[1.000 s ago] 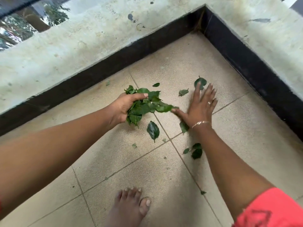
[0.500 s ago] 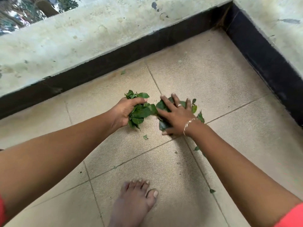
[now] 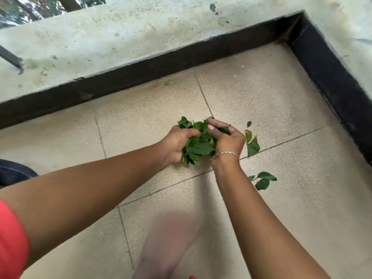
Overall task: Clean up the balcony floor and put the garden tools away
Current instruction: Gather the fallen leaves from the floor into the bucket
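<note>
A bunch of green leaves [image 3: 199,147] is gathered between both hands, just above the beige tiled balcony floor [image 3: 281,198]. My left hand [image 3: 177,143] grips the bunch from the left, fingers curled round it. My right hand [image 3: 227,139], with a thin bracelet at the wrist, curls over the bunch from the right and top. Loose leaves [image 3: 252,146] lie just right of my right hand. A small sprig of leaves [image 3: 262,180] lies lower right on the tile.
A black skirting [image 3: 141,75] and a stained pale wall border the floor at the back and right, meeting in a corner at top right. A blurred bare foot [image 3: 169,242] is at the bottom centre. A dark object [image 3: 12,174] sits at the left edge.
My right hand went from flat on the floor to sweeping leaves left, and now curls round the bunch together with my left hand. A few leaves stayed behind on the right.
</note>
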